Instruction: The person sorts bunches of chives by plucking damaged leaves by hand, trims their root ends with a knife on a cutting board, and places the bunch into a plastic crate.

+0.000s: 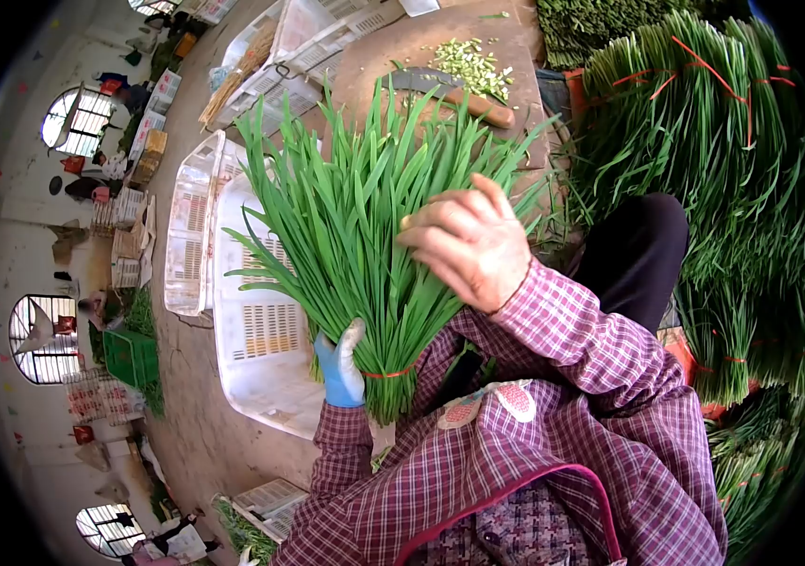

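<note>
A bunch of garlic chives (pixel 374 217) fans out in front of me, leaves up, with a red band (pixel 388 374) tied near its cut ends. My left hand (pixel 341 366), in a blue and white glove, grips the bunch low down, just above and beside the band. Over the right side of the leaves is my right hand (pixel 475 243), bare, its fingers spread and slightly bent. A small yellow spot shows at its fingertips; I cannot make out what it is. Behind the leaves, a curved knife with a wooden handle (pixel 489 109) lies on a board (pixel 365 61).
A white plastic crate (pixel 233 377) stands under and left of the bunch, with more crates (pixel 303 28) behind. Chopped stem pieces (pixel 473 68) lie on the board. Banded chive bundles (pixel 695 113) are stacked at right. Far left are a green crate (pixel 129 357) and other people.
</note>
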A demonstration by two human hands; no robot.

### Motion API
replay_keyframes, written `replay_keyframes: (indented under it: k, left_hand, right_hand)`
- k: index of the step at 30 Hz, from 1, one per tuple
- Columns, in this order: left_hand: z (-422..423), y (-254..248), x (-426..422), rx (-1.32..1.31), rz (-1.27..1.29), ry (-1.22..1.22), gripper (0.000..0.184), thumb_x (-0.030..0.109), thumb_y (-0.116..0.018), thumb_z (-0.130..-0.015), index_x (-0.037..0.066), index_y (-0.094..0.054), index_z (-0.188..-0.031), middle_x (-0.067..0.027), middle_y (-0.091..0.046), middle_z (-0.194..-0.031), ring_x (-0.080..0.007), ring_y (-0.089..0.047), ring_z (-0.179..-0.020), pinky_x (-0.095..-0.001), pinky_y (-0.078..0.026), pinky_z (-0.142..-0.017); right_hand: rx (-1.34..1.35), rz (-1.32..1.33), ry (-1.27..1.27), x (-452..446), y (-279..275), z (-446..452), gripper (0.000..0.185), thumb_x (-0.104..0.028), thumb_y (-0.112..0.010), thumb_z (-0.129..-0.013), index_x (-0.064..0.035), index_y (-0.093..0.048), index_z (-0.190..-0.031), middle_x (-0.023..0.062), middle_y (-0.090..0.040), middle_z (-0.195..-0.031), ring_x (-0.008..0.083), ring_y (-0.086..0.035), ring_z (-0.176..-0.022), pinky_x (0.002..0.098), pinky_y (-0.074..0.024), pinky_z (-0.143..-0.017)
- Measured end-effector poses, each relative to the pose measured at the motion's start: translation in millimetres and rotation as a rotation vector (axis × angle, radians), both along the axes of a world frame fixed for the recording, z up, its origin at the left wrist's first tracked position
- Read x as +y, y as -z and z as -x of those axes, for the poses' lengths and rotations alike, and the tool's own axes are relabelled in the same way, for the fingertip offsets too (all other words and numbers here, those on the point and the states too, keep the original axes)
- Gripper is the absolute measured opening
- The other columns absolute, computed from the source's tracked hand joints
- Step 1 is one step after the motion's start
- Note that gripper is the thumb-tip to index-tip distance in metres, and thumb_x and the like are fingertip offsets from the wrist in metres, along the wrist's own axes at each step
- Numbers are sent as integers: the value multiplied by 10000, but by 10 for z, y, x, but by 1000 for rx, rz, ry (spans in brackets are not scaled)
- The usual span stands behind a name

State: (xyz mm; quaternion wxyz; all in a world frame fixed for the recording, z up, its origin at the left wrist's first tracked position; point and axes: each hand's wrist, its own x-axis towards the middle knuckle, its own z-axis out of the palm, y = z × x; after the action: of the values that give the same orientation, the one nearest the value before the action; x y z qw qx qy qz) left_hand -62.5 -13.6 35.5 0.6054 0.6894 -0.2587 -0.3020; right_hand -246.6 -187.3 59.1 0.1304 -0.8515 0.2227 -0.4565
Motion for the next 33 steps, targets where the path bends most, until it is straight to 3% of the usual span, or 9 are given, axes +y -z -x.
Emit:
replay_keyframes:
  k: [2, 6, 7, 10, 20, 23, 25, 27, 33]
  left_hand:
    - [-25, 42, 2, 4, -4, 30, 371, 129, -634, -831, -42, -551, -1151, -79, -603, -1044, -145, -588, -930, -289, -493, -853]
    - [-17, 48, 7, -16, -14, 75, 405, 94, -589, -863, -10, -493, -1243, -86, -564, -1145, -171, -548, -1020, -313, -452, -912]
    - [-38, 62, 27, -17, -14, 69, 405, 94, -589, -863, -10, -493, -1243, -86, -564, -1145, -171, -548, -1020, -313, -452, -912]
    - [-50, 69, 24, 24, -2, -54, 381, 150, -615, -846, -49, -537, -1162, -100, -588, -1095, -170, -578, -959, -305, -473, -886]
    - [-58, 150, -18, 161, 51, -92, 376, 138, -635, -837, -52, -545, -1149, -96, -595, -1093, -171, -581, -962, -305, -472, -898]
    - [-50, 117, -11, 107, 36, -64, 361, 132, -638, -833, -49, -556, -1135, -90, -602, -1071, -165, -588, -953, -300, -479, -893]
    - [-70, 133, 3, 71, 6, -61, 366, 132, -644, -825, -41, -560, -1136, -84, -607, -1051, -164, -595, -941, -299, -485, -886]
    - [-69, 141, -10, 74, 10, -57, 373, 132, -648, -821, -41, -558, -1138, -85, -607, -1048, -165, -597, -938, -298, -488, -884]
    - [-119, 217, 23, 99, 16, -62, 405, 129, -656, -814, -43, -540, -1161, -94, -603, -1048, -171, -601, -949, -297, -489, -893]
  right_hand:
    - [-7, 144, -57, 88, -34, -150, 291, -180, -677, -726, -207, -639, -1013, -46, -601, -1028, 144, -559, -1041, 464, -339, -1050]
    - [-5, 155, -240, 220, 115, -478, 201, -165, -619, -765, -159, -615, -966, -16, -599, -989, 165, -570, -1039, 473, -370, -1044]
    - [73, 197, -210, 172, 216, -483, 184, -184, -646, -748, -156, -601, -923, -5, -571, -899, 168, -575, -969, 480, -382, -1034]
    - [83, 100, -202, 132, 514, -390, 189, -227, -709, -741, -154, -577, -855, -4, -487, -760, 177, -545, -799, 482, -383, -1030]
    - [3, -226, -212, 141, 482, -243, 119, -205, -621, -865, -147, -636, -967, 23, -572, -804, 215, -590, -836, 492, -361, -1001]
    - [-121, -414, -233, 60, 347, -308, 137, -223, -588, -892, -128, -595, -990, 59, -623, -852, 253, -625, -852, 464, -405, -940]
    - [-247, -542, -198, 6, 230, -353, 162, -223, -574, -905, -100, -569, -1010, 132, -653, -829, 330, -640, -756, 411, -510, -725]
    - [-202, -554, -112, -53, 179, -387, 190, -226, -571, -906, -102, -546, -1047, 141, -661, -795, 354, -640, -699, 430, -514, -620]
    - [9, -460, 23, -212, 123, -471, 235, -226, -595, -895, -117, -537, -1095, 113, -665, -722, 321, -641, -624, 426, -504, -564]
